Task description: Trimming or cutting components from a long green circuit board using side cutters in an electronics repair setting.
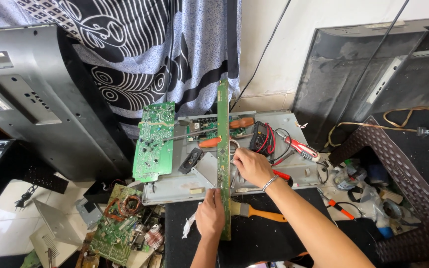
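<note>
Nearest the lens: left hand [210, 214] clenched around the near end of a long, narrow green circuit strip [223, 149], held on edge and running far-to-near across a grey metal chassis [175, 186]. Right hand [250, 166] pressed down just right of the strip's middle, fingers curled onto the chassis; whether anything is pinched there cannot be told. Seemingly well into a teardown: large green circuit board [153, 143] already lifted and propped at the chassis's left edge, small speaker [190, 160] loose, another board [209, 126] at the far end apparently still in place. Tools strewn around: orange-handled screwdrivers [242, 122], multimeter [260, 137] with red leads, orange-handled brush [256, 212] on the dark surface [254, 240]. Scrap boards [117, 231] heaped near left. Flat-screen back panels [31, 99] leaning left and right; patterned curtain [140, 49] and pale wall [294, 39] beyond.
</note>
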